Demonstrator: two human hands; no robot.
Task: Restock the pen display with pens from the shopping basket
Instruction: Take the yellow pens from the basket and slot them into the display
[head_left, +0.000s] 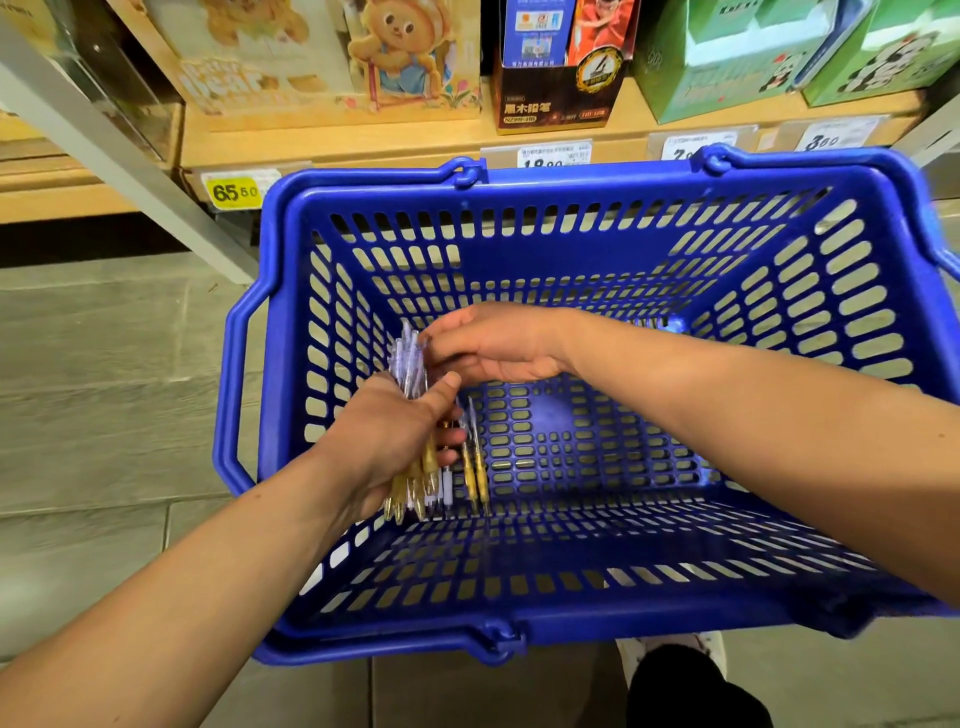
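Gathering pens (410, 364) in the basket (623, 621).
Gripping a bunch tight in the left hand (384, 441), low by the left wall. Bending right hand (493, 348) fingers onto the tops; cannot tell if pinching. Tap the tops even, squeeze firmly, scoop up the 2 pens just beside the bunch, then lift slowly.
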